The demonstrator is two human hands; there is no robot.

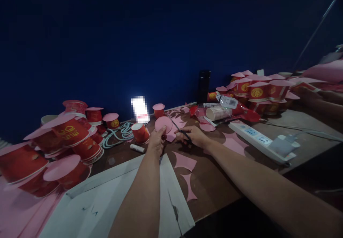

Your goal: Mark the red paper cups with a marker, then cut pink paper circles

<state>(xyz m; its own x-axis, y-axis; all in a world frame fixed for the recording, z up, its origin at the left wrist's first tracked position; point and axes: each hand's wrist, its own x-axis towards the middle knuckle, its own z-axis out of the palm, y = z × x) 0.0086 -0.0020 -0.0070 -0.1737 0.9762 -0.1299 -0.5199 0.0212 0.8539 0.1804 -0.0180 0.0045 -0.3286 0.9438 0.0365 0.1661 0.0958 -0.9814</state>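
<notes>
Between the thumb and fingers of my left hand is a round pink paper disc, held above the table. My right hand grips dark-handled scissors, whose blades point up and left beside the disc. Pink paper offcuts with curved edges lie on the brown tabletop below my hands. Just left of my left hand a red paper cup leans on its side next to a small white tube. Behind the disc stands a red cup with a pink disc on top.
Red cups topped with pink discs crowd the left; more are stacked at the right. A white power strip with a plug, wrapped cups, a black bottle and coiled cable surround my hands. Another person's hand is far right.
</notes>
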